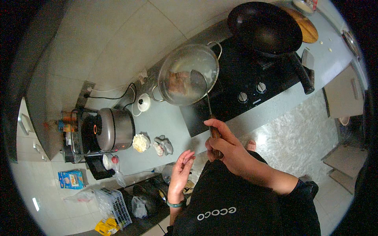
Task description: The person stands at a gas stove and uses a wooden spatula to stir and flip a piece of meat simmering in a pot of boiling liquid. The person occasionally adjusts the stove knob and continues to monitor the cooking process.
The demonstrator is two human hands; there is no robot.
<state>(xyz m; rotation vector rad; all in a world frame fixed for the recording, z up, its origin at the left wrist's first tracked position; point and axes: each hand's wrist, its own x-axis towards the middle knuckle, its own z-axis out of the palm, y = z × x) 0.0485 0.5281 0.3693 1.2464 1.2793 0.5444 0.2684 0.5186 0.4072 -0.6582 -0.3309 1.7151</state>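
Note:
My right hand [226, 144] grips the wooden handle of a metal ladle or spatula [208, 101], whose head dips into a steaming steel pot [214, 59]. A brown piece of food, apparently meat [179, 82], lies in the cloudy liquid beside the tool's head. The pot has two loop handles and stands at the left side of the black gas hob [230, 106]. My left hand [181, 169] holds nothing; it hovers by the counter's front edge with the thumb apart from the fingers, near a crumpled grey plastic bag [166, 145].
A large black wok [265, 29] stands at the hob's far right, its handle jutting frontward. A cleaver [307, 60] and wooden board [307, 28] lie beyond. On the left are a rice cooker [116, 128], a bowl of pale chopped food [141, 143] and a white lid [144, 103].

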